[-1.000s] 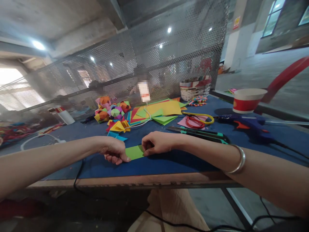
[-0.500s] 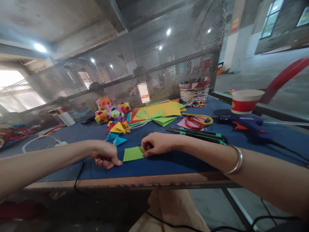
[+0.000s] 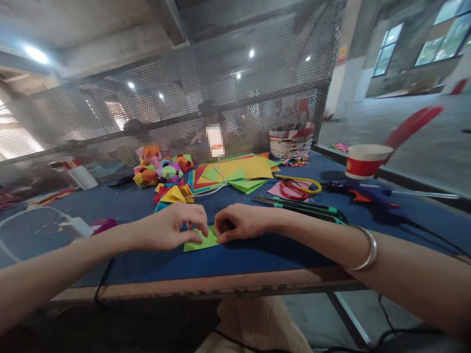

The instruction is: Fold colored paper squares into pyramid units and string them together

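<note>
A small green sheet of paper (image 3: 206, 241) lies flat on the blue tabletop close to its front edge. My right hand (image 3: 241, 224) pinches the sheet at its right end, thumb and finger curled together. Over the left part of the paper is my left hand (image 3: 176, 228), with thumb and fingers apart; whether the thumb touches the sheet I cannot tell. Just behind that hand sit yellow folded paper pieces (image 3: 176, 194), and the blue ones are mostly hidden by it.
Coloured sheets (image 3: 253, 169) and folded paper balls (image 3: 171, 171) lie at the back. To the right are box cutters (image 3: 309, 208), scissors (image 3: 294, 190), a glue gun (image 3: 371, 193) and a paper cup (image 3: 366, 162). A woven basket (image 3: 290, 142) stands by the mesh screen.
My left hand has moved from beside the paper's left corner to above it, and its curled fingers have opened. The right hand keeps its pinch. The view has shifted a little.
</note>
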The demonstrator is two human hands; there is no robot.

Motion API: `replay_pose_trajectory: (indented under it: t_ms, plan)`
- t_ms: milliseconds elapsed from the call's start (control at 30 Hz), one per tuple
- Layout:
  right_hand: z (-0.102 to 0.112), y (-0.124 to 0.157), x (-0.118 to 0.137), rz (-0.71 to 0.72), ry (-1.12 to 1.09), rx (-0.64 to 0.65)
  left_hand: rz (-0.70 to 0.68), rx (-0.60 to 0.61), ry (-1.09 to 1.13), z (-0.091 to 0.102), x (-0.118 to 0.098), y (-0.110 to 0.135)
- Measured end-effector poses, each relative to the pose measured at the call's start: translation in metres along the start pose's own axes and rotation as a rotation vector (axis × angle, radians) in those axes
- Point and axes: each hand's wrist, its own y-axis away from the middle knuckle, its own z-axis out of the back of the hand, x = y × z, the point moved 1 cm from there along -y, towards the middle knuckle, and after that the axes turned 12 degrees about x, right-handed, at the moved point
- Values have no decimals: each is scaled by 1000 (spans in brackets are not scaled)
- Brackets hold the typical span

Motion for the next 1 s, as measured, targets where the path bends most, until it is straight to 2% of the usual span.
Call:
replay_pose_trajectory:
  t_ms: [133, 267, 367, 500, 633, 733, 867, 1000]
  plan:
    - [-1, -2, -4, -13, -7, 2, -171, 102, 61, -6, 19, -14]
    - [-2, -3, -4, -38, -12, 3, -227, 140, 141, -9, 45, -26]
    - [-2, -4, 0, -92, -13, -5, -259, 142, 193, -13, 56, -28]
    - [-5, -7, 11, -223, -17, -25, -309, 138, 222, -17, 65, -23]
    - [-7, -13, 29, -449, 6, -23, -339, 120, 241, -22, 74, -23]
    - [-2, -20, 41, -572, 22, 48, -346, 110, 243, -23, 76, -25]
    - [8, -31, 48, -623, -22, 185, -355, 103, 217, -22, 75, -25]
    - [15, -39, 46, -644, -87, 261, -362, 94, 194, -22, 73, -23]
